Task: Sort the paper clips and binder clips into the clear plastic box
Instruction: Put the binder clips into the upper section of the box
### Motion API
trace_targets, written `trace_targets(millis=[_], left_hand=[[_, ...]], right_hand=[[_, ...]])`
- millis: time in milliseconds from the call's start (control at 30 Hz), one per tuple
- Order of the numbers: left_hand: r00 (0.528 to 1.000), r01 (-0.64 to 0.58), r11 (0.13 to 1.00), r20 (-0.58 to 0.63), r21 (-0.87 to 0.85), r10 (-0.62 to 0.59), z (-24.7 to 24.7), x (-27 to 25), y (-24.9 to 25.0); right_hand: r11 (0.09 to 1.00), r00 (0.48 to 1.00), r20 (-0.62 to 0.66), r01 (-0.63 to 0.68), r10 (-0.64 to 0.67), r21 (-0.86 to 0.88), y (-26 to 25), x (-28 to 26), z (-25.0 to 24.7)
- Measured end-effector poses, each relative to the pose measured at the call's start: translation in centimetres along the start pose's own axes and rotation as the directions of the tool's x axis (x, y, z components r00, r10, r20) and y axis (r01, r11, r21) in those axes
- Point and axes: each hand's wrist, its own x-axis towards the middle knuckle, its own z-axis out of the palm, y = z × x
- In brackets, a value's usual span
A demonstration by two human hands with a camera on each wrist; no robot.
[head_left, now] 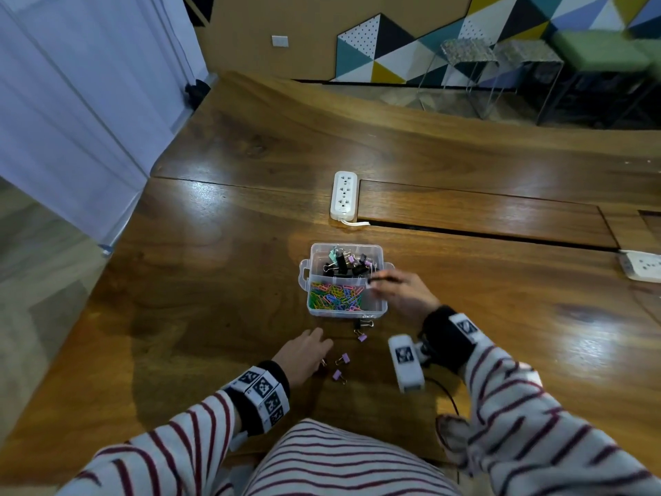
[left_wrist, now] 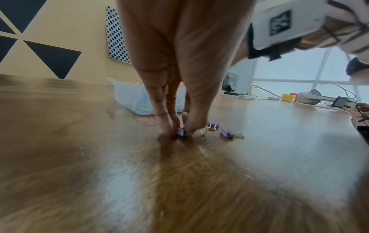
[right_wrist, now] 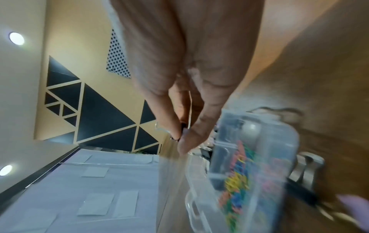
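The clear plastic box (head_left: pixel 379 309) stands mid-table. Its far compartment holds black, purple and teal binder clips (head_left: pixel 343 263); its near one holds coloured paper clips (head_left: pixel 334 297). My right hand (head_left: pixel 373 282) hovers over the box's right edge and pinches a black binder clip (right_wrist: pixel 182 127) between thumb and finger. My left hand (left_wrist: pixel 179 132) is down on the table in front of the box and pinches a purple binder clip (left_wrist: pixel 180 131). Loose purple clips (head_left: pixel 344 359) (head_left: pixel 338 375) (head_left: pixel 362 337) and a black one (head_left: pixel 361 323) lie between my hands.
A white power strip (head_left: pixel 344 196) lies beyond the box beside a slot in the wooden table (head_left: pixel 214 281). Another white strip (head_left: pixel 642 264) sits at the far right. The table's left edge drops to the floor. Stools stand beyond the far edge.
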Motion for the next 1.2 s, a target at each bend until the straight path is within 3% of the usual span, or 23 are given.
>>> trace_targets(millis=[67,133,233,333,433,533,600,733,800,933,1200], left_hand=[[1.0,0.01,1.0,0.002,-0.024,-0.01,-0.1,-0.1,0.0],[0.999,0.029,0.997,0.019,-0.076,-0.027,-0.4,-0.3,-0.2],[0.996,0.079,0.969,0.046,-0.235,-0.07,-0.8,-0.6,-1.1],[0.993,0.113,0.916,0.012,-0.386,-0.118,-0.9,-1.2,-2.5],[0.986,0.119,0.894,-0.055,-0.432,-0.157,-0.9,-2.3,-4.2],[0.973,0.136,0.866,-0.098,-0.482,-0.207,-2.0,-3.1,-5.3],[0.965,0.121,0.845,-0.137,-0.52,-0.223,-3.3,-3.0,-5.7],[0.95,0.054,0.809,-0.218,-0.585,-0.222,-6.5,-1.2,-5.4],[0.943,0.018,0.824,-0.263,-0.567,-0.202,-7.8,0.7,-5.2],[0.935,-0.036,0.851,-0.318,-0.523,-0.156,-9.9,4.9,-5.3],[0.941,0.125,0.913,-0.244,-0.387,-0.233,-10.8,10.4,-5.7]], right_hand=[[0.995,0.996,-0.084,0.02,-0.012,0.101,-1.6,2.2,0.1],[0.997,0.986,-0.166,0.006,0.007,0.079,-2.3,4.1,0.4],[0.963,0.992,-0.125,-0.056,0.023,-0.264,-2.7,5.5,1.0],[0.741,0.983,-0.12,0.024,-0.141,-0.671,-2.8,4.4,1.7],[0.572,0.923,0.068,0.292,-0.38,-0.766,-1.0,1.5,2.4],[0.261,0.905,0.314,0.389,-0.285,-0.884,2.4,-1.2,2.6],[0.085,0.893,0.388,0.415,-0.23,-0.906,4.7,-2.0,2.8],[-0.038,0.889,0.405,0.407,-0.213,-0.913,7.9,-2.3,3.2],[-0.024,0.898,0.377,0.382,-0.226,-0.924,8.7,-2.1,3.4],[0.126,0.938,0.294,0.319,-0.184,-0.939,8.1,-1.8,3.7],[0.296,0.978,0.162,0.194,-0.129,-0.935,7.6,-1.8,3.7]])
